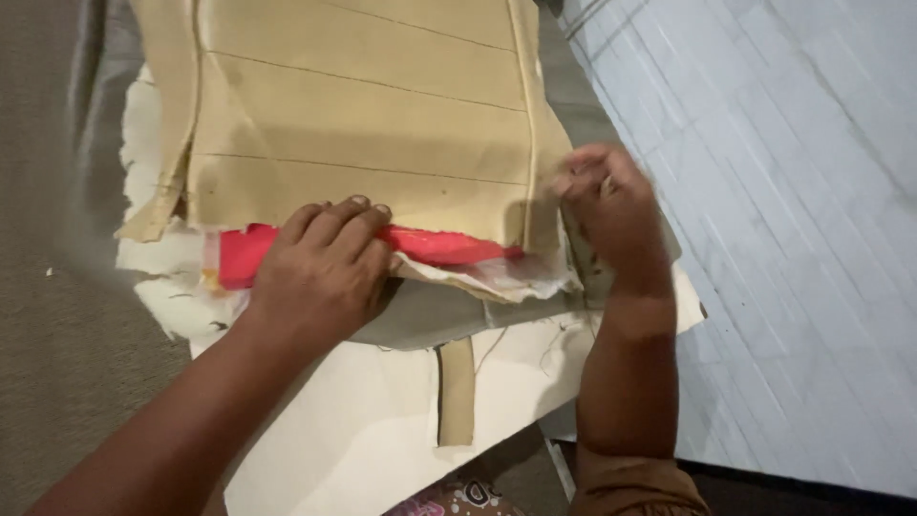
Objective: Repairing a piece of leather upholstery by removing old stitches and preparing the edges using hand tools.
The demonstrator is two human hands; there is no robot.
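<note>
tan fabric, stitched into a panel (363,105) with several straight seams across it, lies flat at the top middle of the view, over white backing sheets (382,420) and a grey cloth layer (449,320). the left hand (320,272) lies palm down on a red strip (435,246) that sticks out under the panel's lower edge, fingers close together and curled over the strip's top, pressing it down. the right hand (611,205) is at the panel's right edge, fingertips bunched and pinching the fabric's seam there.

the panel looks light and soft but fairly firm, likely to fold rather than slip; the stitched edges and corners seem the surest places to grip. the red strip looks thin, smooth and pliable, probably slippery, so a flat press suits it better than a pinch.

counted: one tan panel, one red strip, one narrow tan strap (457,392) lying on the white sheet below, two hands. a pale tiled floor (793,239) shows at the right.
</note>
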